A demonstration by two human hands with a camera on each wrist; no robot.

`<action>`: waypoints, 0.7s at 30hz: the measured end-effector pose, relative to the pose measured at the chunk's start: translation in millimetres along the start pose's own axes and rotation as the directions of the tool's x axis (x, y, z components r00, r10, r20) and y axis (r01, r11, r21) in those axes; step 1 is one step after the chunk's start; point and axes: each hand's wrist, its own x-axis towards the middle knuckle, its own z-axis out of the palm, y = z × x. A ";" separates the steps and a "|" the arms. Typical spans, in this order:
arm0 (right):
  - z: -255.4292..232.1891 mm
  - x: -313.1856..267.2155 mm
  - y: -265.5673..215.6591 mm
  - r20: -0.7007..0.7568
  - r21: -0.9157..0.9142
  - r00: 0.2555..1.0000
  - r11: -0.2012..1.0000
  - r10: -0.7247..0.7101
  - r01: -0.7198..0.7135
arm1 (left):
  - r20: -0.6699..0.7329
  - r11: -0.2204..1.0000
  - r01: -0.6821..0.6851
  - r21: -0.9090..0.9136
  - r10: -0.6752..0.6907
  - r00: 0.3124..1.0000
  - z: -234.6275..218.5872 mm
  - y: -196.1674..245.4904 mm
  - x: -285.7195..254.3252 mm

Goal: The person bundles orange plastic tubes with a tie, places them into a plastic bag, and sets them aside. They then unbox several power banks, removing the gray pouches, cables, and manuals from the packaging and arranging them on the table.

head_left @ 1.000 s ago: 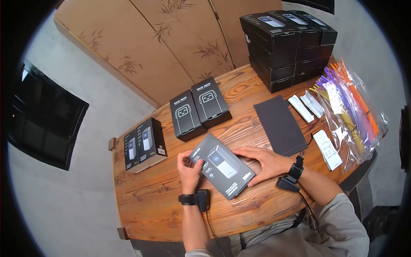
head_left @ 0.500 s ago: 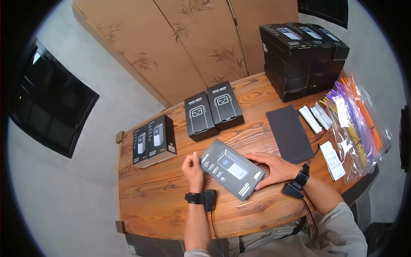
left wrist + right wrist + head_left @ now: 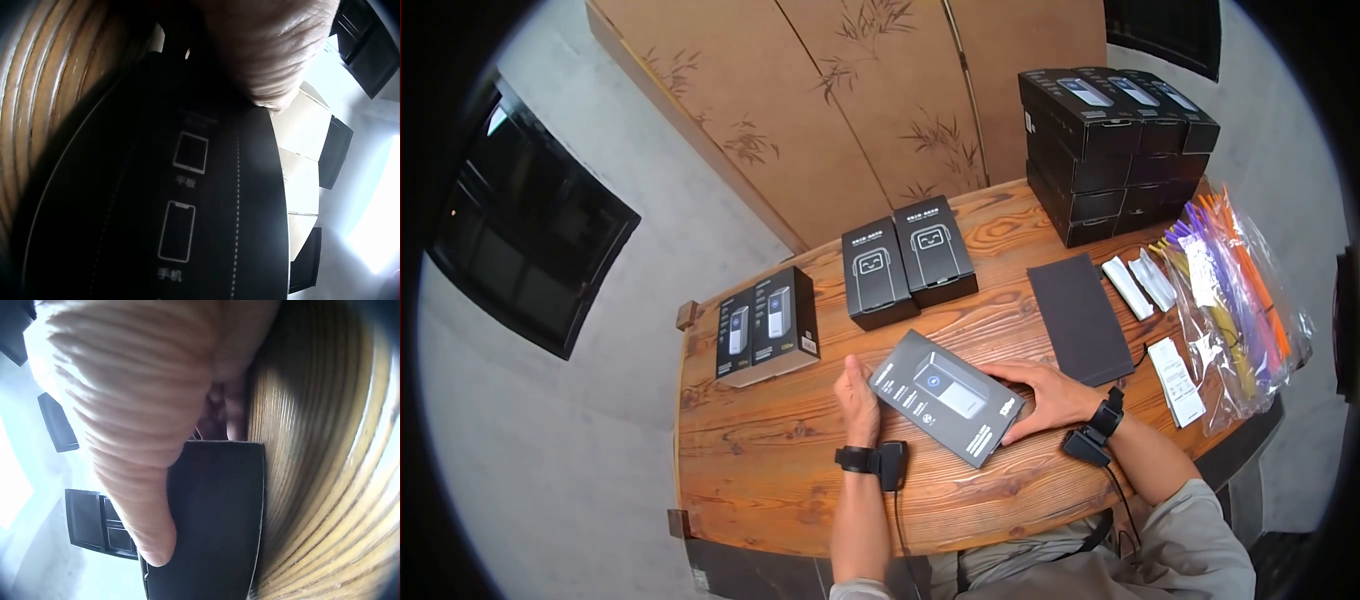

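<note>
A dark grey box (image 3: 948, 398) with a white device picture lies slanted between the hands, face up in the head view. The right hand (image 3: 1048, 398) grips its right end, thumb at the near side and fingers at the far side. In the right wrist view the thumb of the right hand (image 3: 131, 437) lies along the black end of the box (image 3: 215, 512). At the left end is the left hand (image 3: 859, 405), thumb pointing up; its other fingers are largely hidden. The left wrist view shows the left hand (image 3: 269, 50) against the box's printed black side (image 3: 181, 206).
Two boxes with face drawings (image 3: 878, 275) stand behind, and two boxes with device pictures (image 3: 768, 325) at the left. Toward the right are a tall box stack (image 3: 1115, 160), a dark flat sheet (image 3: 1082, 318), white packets (image 3: 1128, 288), a paper slip (image 3: 1175, 382) and bagged coloured strips (image 3: 1235, 310).
The left thumb has come off the box's top face and now points up beside it. The box has turned slightly, its right end still in the right hand. The head view has shifted.
</note>
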 end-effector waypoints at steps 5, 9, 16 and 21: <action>-0.6 -1.5 -0.9 0.009 0.021 1.000 1.000 0.022 -0.022 | -0.026 0.999 0.035 -0.001 -0.035 0.999 -5.9 -8.3 2.0; -0.4 -2.1 -0.4 0.003 0.057 0.999 0.998 0.036 -0.036 | -0.086 0.999 0.050 -0.014 -0.051 0.995 -6.7 -8.2 3.7; 2.0 -2.9 2.5 -0.020 0.088 0.999 0.995 0.038 -0.037 | -0.185 0.992 0.070 -0.103 -0.089 0.979 -4.6 -5.0 6.3; 4.1 -4.5 7.1 -0.023 0.156 0.998 0.986 0.065 -0.060 | -0.251 0.993 0.089 -0.075 -0.105 0.962 -1.6 5.7 1.6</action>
